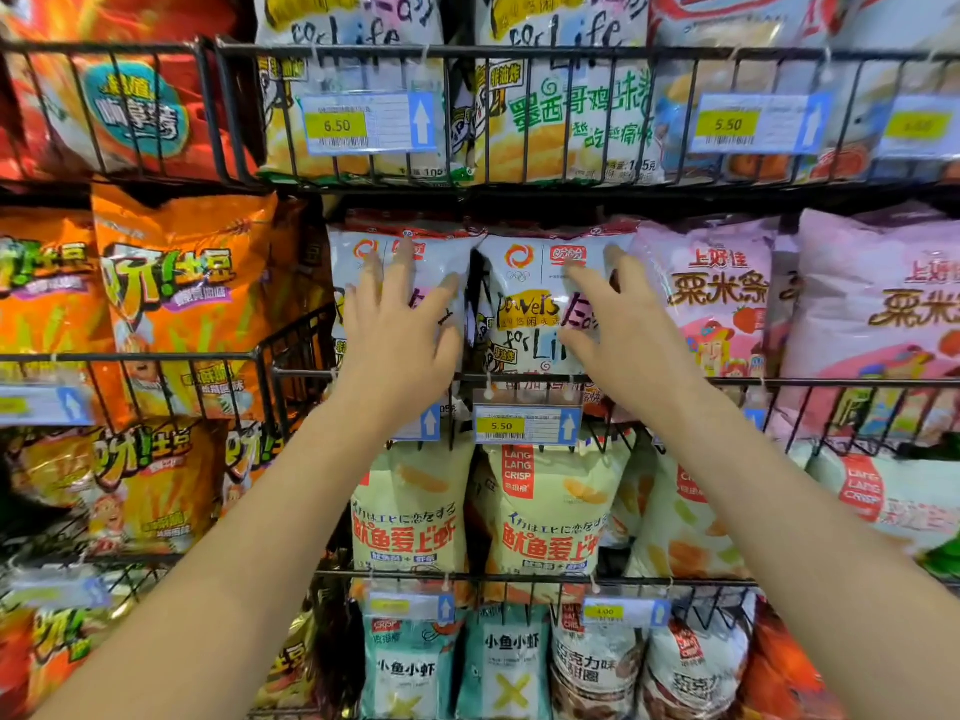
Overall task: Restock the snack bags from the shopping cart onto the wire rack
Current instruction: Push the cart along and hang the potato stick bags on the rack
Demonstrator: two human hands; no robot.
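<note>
Two white snack bags stand side by side in the middle basket of the black wire rack point(519, 379). My left hand point(400, 324) lies flat with spread fingers on the left white bag point(358, 262). My right hand point(623, 324) rests with spread fingers on the right white bag point(524, 304), near its right edge. Neither hand grips a bag; both press on the fronts. The shopping cart is out of view.
Pink snack bags point(717, 304) fill the same basket to the right, orange bags point(176, 304) the basket to the left. Pale green bags point(545, 517) sit in the basket below, yellow-white bags point(561, 122) above. Price tags point(524, 423) hang on the basket fronts.
</note>
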